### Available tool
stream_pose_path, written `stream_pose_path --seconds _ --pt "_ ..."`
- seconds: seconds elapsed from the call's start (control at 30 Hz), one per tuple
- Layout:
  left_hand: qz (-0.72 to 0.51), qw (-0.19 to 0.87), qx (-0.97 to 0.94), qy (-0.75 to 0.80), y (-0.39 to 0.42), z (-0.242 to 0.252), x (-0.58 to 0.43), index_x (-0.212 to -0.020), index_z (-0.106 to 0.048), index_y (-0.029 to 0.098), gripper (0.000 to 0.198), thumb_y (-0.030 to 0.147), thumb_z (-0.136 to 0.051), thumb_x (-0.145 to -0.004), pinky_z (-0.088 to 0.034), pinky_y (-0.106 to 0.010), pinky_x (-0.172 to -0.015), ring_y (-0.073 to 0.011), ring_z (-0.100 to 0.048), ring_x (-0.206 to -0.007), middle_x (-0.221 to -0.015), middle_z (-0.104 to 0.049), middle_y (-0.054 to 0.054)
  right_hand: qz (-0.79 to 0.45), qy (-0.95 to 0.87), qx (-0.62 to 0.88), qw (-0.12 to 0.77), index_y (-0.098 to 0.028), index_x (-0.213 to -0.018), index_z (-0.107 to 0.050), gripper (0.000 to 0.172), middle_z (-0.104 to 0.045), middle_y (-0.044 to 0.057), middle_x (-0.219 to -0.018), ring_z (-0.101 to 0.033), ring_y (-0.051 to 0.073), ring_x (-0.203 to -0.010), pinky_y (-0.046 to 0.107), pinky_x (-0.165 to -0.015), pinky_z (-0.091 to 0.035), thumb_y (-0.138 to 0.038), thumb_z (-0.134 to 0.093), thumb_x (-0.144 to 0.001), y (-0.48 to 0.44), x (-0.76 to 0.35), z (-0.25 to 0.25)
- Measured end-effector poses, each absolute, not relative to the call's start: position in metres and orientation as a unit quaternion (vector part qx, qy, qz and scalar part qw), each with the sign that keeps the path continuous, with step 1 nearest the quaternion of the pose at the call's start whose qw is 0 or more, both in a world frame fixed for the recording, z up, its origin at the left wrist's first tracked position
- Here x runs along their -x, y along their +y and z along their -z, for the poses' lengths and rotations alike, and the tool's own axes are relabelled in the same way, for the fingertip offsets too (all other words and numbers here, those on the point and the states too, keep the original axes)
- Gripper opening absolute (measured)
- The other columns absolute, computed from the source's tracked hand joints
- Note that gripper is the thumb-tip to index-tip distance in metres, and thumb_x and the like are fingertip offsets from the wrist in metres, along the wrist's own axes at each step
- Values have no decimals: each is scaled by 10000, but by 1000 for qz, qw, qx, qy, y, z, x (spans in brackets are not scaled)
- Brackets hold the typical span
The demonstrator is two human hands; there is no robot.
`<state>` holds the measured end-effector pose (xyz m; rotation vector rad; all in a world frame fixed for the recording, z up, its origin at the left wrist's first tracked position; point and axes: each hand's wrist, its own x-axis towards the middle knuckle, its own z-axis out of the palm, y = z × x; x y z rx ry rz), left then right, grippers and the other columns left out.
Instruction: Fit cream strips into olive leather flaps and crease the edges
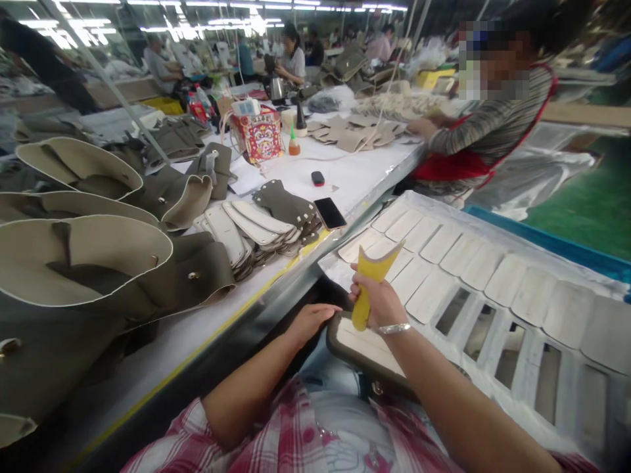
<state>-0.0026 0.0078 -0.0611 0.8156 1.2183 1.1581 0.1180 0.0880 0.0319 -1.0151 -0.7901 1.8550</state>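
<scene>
My right hand (pixel 377 302) is closed around a yellow scraper-like tool (pixel 371 276), its wide blade pointing up over a rack (pixel 537 368) of pale oval leather pieces (pixel 438 244). My left hand (pixel 311 320) rests with fingers together on the left edge of a dark-rimmed flat piece (pixel 362 348) lying on my lap. Whether the left fingers grip that piece is not clear.
A long white table (pixel 345 174) on my left carries olive bag parts (pixel 89 263), a stack of strap pieces (pixel 261 226), a black phone (pixel 330 213), a glue bottle (pixel 294 143) and a patterned box (pixel 259 136). A person in a striped top and red apron (pixel 488 125) works opposite.
</scene>
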Motion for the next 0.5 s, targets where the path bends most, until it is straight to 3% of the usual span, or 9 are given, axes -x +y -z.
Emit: stream_pose_path --seconds 0.13,0.3,0.5 --pt "-530 651 -293 458 10 69 -2 -981 -695 108 334 300 -631 -715 -420 -326 -870 -214 -606 -889 -931 -698 -91 -716 -355 440 411 -193 -935 -543 303 -467 -71 -582 -338 38 -385 169 -343 -258 -256 -611 -646 91 -100 -25" --pt "-538 693 -238 417 9 83 -4 -1024 -676 96 397 342 -665 -713 -415 -375 -907 -241 -624 -899 -939 -698 -112 -686 -351 479 421 -209 -952 -517 291 -471 -80 -557 -300 32 -356 158 -326 -230 -310 -585 -688 97 -91 -15" --pt "-548 687 -230 418 8 89 -5 -1018 -679 95 412 370 -675 -711 -430 -392 -899 -251 -634 -891 -931 -702 -117 -714 -312 468 417 -222 -929 -480 339 -445 -105 -487 -314 44 -320 159 -306 -225 -313 -611 -630 106 -87 1"
